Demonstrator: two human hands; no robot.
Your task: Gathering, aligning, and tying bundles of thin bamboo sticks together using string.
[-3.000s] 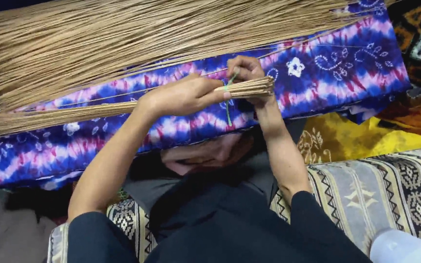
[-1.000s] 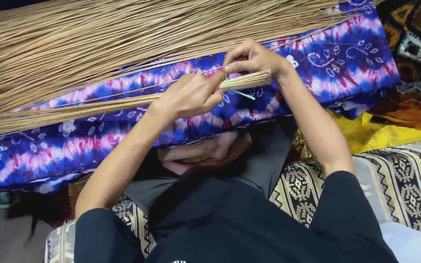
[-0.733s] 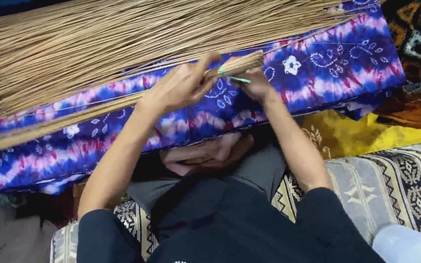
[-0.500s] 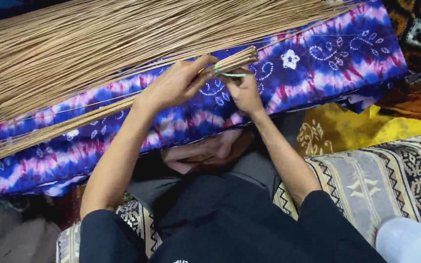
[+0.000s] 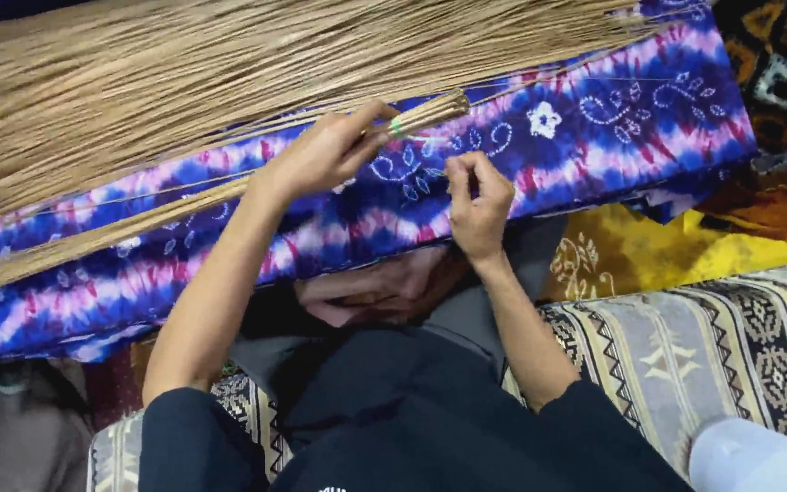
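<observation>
My left hand [image 5: 321, 155] is closed around a thin bundle of straw-coloured sticks [image 5: 229, 187], gripping it just behind a green band [image 5: 396, 126] that wraps the bundle near its cut end. That short end pokes out past my fingers toward the right, while the long tail of the bundle runs down and left across the cloth to the frame's edge. My right hand [image 5: 477, 202] sits just beside and below the banded end, apart from the bundle, with fingers curled and thumb and forefinger pinched together; I think something fine may be held between them, but I cannot tell from here. Both hands work over a blue, purple and pink tie-dye cloth [image 5: 612, 128] spread in front of me. Beyond it, a large loose heap of the same sticks [image 5: 184, 73] lies across the top. A striped patterned mat [image 5: 712, 337] lies to my right, next to a yellow cloth [image 5: 630, 255].
</observation>
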